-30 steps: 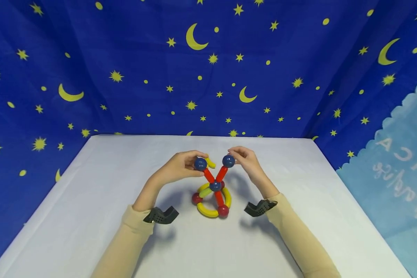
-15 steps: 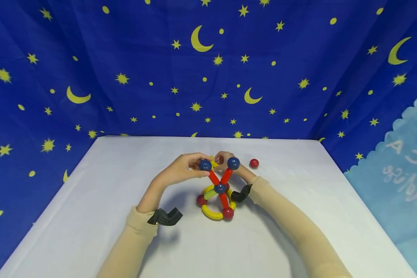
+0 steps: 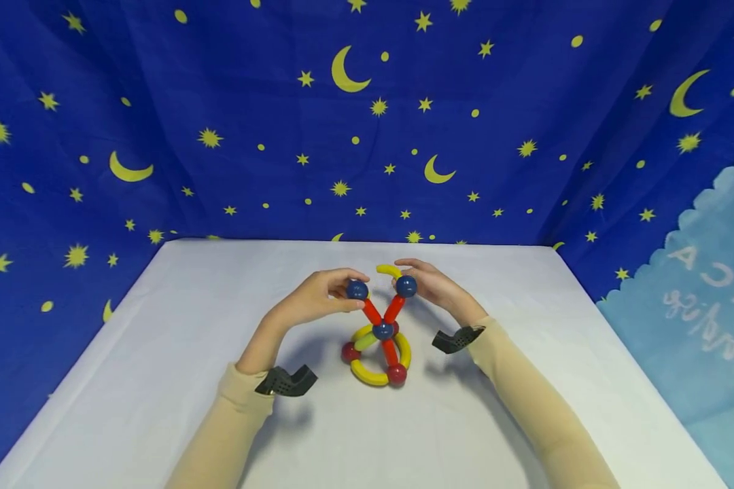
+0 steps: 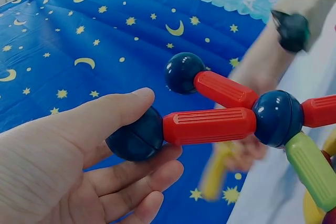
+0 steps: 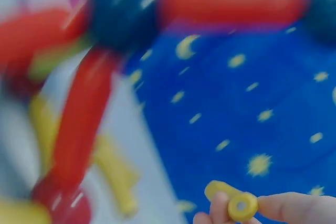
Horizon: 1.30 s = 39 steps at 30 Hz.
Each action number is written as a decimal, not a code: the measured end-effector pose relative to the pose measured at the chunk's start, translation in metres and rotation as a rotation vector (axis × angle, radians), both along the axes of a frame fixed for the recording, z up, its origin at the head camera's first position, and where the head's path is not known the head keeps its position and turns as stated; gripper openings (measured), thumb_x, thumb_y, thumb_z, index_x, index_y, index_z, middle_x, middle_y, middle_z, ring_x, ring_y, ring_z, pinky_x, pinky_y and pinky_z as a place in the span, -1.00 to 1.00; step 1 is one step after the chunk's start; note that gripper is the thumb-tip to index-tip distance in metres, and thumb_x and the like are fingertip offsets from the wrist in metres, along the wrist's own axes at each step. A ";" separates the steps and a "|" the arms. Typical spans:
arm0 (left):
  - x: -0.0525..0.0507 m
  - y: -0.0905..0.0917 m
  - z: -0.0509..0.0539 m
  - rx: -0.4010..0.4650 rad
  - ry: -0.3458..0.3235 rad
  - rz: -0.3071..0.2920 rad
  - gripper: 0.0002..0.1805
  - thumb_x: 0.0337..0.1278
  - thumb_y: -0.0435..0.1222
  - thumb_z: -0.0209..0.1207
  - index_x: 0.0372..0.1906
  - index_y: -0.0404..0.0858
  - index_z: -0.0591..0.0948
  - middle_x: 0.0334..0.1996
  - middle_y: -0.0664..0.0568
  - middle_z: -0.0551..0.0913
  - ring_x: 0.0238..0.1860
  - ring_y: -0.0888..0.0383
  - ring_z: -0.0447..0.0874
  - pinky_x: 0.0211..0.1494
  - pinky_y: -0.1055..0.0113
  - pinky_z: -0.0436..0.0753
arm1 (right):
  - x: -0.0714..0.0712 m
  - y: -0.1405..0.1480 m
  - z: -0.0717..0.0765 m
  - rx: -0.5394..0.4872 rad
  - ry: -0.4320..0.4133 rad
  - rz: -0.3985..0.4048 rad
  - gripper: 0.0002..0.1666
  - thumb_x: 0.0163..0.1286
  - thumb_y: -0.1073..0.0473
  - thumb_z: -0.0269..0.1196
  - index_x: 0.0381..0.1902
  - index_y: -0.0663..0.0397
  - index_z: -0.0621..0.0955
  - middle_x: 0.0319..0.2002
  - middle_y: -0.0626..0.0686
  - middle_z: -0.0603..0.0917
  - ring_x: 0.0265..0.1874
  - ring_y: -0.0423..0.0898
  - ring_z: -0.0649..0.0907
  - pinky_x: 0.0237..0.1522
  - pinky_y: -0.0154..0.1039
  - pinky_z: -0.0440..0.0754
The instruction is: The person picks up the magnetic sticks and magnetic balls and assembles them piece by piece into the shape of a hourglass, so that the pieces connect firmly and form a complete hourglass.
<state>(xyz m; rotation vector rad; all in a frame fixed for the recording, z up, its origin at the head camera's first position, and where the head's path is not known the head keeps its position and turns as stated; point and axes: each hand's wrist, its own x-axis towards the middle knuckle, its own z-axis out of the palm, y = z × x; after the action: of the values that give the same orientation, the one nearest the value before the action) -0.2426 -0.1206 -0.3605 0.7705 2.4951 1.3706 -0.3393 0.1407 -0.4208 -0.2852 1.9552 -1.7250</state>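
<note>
My left hand (image 3: 313,297) pinches a dark blue ball (image 3: 357,289) between thumb and fingers; the left wrist view shows that ball (image 4: 135,136) on the end of a red stick (image 4: 209,126). It belongs to a ball-and-stick model with a central blue ball (image 3: 383,330), a second raised blue ball (image 3: 406,286), a green stick (image 4: 312,171) and a ring of yellow curved sticks (image 3: 370,375) and red balls (image 3: 396,374). Behind the second blue ball, my right hand (image 3: 435,285) grips a loose yellow curved stick (image 3: 388,270), seen end-on (image 5: 243,206) in the right wrist view.
The model stands on a white table (image 3: 232,272). Another yellow stick (image 5: 116,174) shows blurred behind the model in the right wrist view. A blue curtain (image 3: 269,170) with moons and stars rises behind the table, with a light blue cloth (image 3: 697,292) at the right.
My right hand reached behind the model, then drew back right with a yellow curved stick. A loose red ball visible half a second ago is out of sight. My left hand keeps its hold.
</note>
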 end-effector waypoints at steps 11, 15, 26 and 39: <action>-0.002 0.000 0.001 0.014 -0.022 0.016 -0.13 0.07 -0.25 0.32 0.45 -0.11 0.13 -0.29 -0.06 0.69 -0.27 0.13 0.61 0.00 0.14 0.60 | 0.037 -0.004 0.061 -0.199 0.062 0.179 -0.65 0.49 0.25 -0.17 0.15 -0.01 0.41 -0.17 -0.05 0.61 -0.19 -0.16 0.63 0.14 -0.08 0.42; -0.003 -0.001 0.000 0.010 -0.020 0.011 -0.12 0.07 -0.22 0.32 0.46 -0.13 0.11 -0.28 -0.06 0.69 -0.27 0.14 0.61 0.01 0.14 0.60 | 0.042 -0.008 0.062 -0.187 0.088 0.188 -0.67 0.49 0.23 -0.15 0.08 -0.04 0.47 -0.21 -0.03 0.64 -0.22 -0.15 0.64 0.11 -0.07 0.45; -0.003 -0.006 0.002 -0.048 -0.023 -0.008 -0.23 0.09 -0.15 0.31 0.40 -0.13 0.25 -0.33 -0.03 0.66 -0.28 0.13 0.58 -0.13 0.28 0.58 | 0.048 -0.014 0.057 -0.112 0.075 0.188 -0.55 0.47 0.18 -0.14 0.20 0.31 0.38 -0.35 -0.03 0.68 -0.29 -0.12 0.66 -0.01 -0.20 0.58; 0.003 -0.006 0.009 -0.079 -0.030 -0.002 -0.39 0.25 -0.06 0.15 0.36 -0.10 0.32 -0.34 -0.12 0.69 -0.30 0.11 0.59 -0.16 0.27 0.55 | 0.066 -0.020 0.064 0.168 0.291 -0.055 -0.61 0.45 0.05 0.07 0.08 0.17 0.55 -0.11 0.20 0.63 -0.26 -0.11 0.60 -0.05 -0.20 0.58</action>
<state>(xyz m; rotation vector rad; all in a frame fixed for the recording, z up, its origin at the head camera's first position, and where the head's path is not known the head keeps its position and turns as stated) -0.2396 -0.1261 -0.3518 0.7303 2.5081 1.2650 -0.2728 0.1204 -0.3564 -0.4459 2.3205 -1.6128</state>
